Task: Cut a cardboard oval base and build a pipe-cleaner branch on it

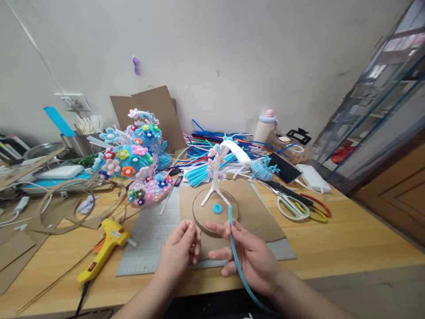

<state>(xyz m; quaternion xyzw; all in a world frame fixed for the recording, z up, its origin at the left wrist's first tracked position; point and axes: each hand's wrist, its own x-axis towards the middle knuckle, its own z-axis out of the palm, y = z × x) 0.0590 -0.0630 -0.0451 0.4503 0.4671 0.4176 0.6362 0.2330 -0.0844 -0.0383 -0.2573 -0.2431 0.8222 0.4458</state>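
My right hand (250, 252) pinches a long blue pipe cleaner (236, 252) between thumb and forefinger, its other fingers spread. The stem's top end rises above the pinch and its lower part curves down past the palm. Beside it, my left hand (184, 243) is closed, thumb against curled fingers; anything inside is hidden. Just beyond both hands lies a round cardboard disc (201, 217) with a small blue coil (217, 208) on it. A white wrapped tree-like stand (216, 170) with small flowers stands on the disc, its arm bending right towards a blue fuzzy bundle (262, 169).
Left are a yellow glue gun (106, 250) and a colourful flower-covered piece (133, 161). Scissors (292, 207), a phone (285, 167) and a bottle (265, 126) sit right. Bundled pipe cleaners (212, 141) lie behind. A cardboard sheet (265, 221) covers part of a grey cutting mat (142, 248).
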